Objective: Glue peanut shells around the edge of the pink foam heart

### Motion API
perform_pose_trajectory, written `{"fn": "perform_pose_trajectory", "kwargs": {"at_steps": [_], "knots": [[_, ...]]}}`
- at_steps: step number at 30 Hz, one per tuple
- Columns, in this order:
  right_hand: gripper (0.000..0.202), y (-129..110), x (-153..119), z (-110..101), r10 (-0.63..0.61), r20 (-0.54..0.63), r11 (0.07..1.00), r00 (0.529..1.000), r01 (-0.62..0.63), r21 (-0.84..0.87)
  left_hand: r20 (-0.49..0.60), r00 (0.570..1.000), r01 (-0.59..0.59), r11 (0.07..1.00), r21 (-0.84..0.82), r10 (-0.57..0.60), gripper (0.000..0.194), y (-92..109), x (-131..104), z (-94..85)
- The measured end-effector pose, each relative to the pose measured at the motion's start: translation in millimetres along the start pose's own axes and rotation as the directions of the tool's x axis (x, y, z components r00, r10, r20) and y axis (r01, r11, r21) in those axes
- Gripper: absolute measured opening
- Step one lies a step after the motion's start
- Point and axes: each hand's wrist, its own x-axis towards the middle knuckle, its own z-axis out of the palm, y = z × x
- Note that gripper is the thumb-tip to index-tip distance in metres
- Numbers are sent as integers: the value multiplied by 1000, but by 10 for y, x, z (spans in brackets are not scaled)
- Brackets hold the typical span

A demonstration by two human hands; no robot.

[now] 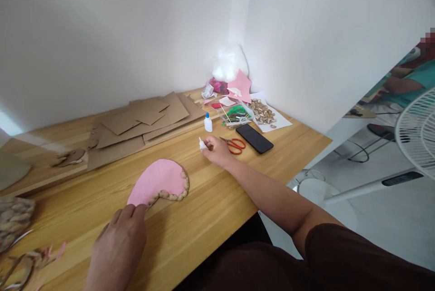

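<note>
A curved pink piece [158, 180] lies on the wooden table, with brown nut-like shells along its inner edge and right end. My left hand [120, 239] grips its lower left end, fingers closed. Farther right, my right hand [217, 150] is closed on a small white nozzle-tipped bottle [202, 144], partly hidden by the fingers. Just behind that hand stands a white glue bottle with a blue cap [208, 123]. Red-handled scissors [236, 146] lie right beside my right hand, and a black phone [254, 138] is to their right.
Cardboard sheets [136, 121] are stacked along the wall. Shell pieces [263, 113] lie on white paper at the back right, near a tray of green items [238, 113] and a pink star [240, 84]. Scraps [27, 266] are at the lower left. A fan [419, 123] and a person [408, 84] are at right.
</note>
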Motion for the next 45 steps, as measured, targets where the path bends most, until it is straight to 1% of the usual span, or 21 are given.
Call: {"fn": "perform_pose_trajectory", "kwargs": {"at_steps": [4,11,19,23,26,29,32,36,39,43,45], "knots": [[16,24,-2,-1,-6,19,998,1000,7,-56,-2,1000,20,1000,-3,-20,38,-6,-10,11],[16,46,19,12,-28,28,992,999,32,-125,36,998,48,998,-41,-47,36,2,-21,-11],[16,58,79,-65,-46,-40,981,998,38,-190,38,998,53,998,-28,-51,33,22,-17,-32],[17,104,104,-69,-49,-48,979,998,39,-198,31,999,45,999,-21,-44,37,15,-24,-34],[17,131,112,-56,-54,-48,979,997,43,-198,36,999,40,998,-53,-38,40,-2,-25,-10],[19,140,116,-52,-53,-46,978,998,43,-203,59,997,61,994,-87,-56,43,-5,-17,-10],[22,140,117,-59,-49,-37,978,998,40,-205,93,992,94,993,-75,-87,45,18,-13,-71],[23,141,120,-65,-38,-38,979,999,29,-202,98,992,85,995,-50,-80,44,66,-16,-182],[26,128,118,-72,-28,-35,980,999,20,-198,104,991,90,995,-33,-86,43,88,-12,-230],[30,64,95,-93,-12,-20,984,1000,9,-177,124,987,114,992,-56,-106,42,99,-10,-303],[31,27,86,-100,3,-17,987,1000,-6,-162,136,986,110,990,-83,-98,41,103,-10,-355]]}}
